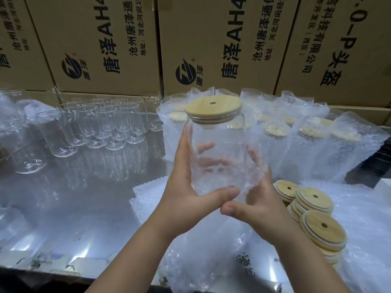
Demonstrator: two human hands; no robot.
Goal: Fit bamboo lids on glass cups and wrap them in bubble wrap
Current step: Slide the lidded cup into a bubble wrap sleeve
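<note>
A clear glass cup point(218, 136) with a bamboo lid point(213, 107) fitted on top is held upright in the air at the centre. My left hand point(188, 187) grips its left side and base, thumb across the bottom. My right hand point(260, 204) holds the right side together with a bubble wrap sleeve point(254, 176) that covers the cup's lower right part. Fingers of both hands show through the glass.
Several bare glass cups point(99, 123) stand at the back left on the shiny metal table point(74, 187). Wrapped lidded cups point(306, 140) crowd the back right. Stacks of bamboo lids point(315, 216) sit on bubble wrap sheets point(201, 250) at right. Cardboard boxes point(211, 39) wall the back.
</note>
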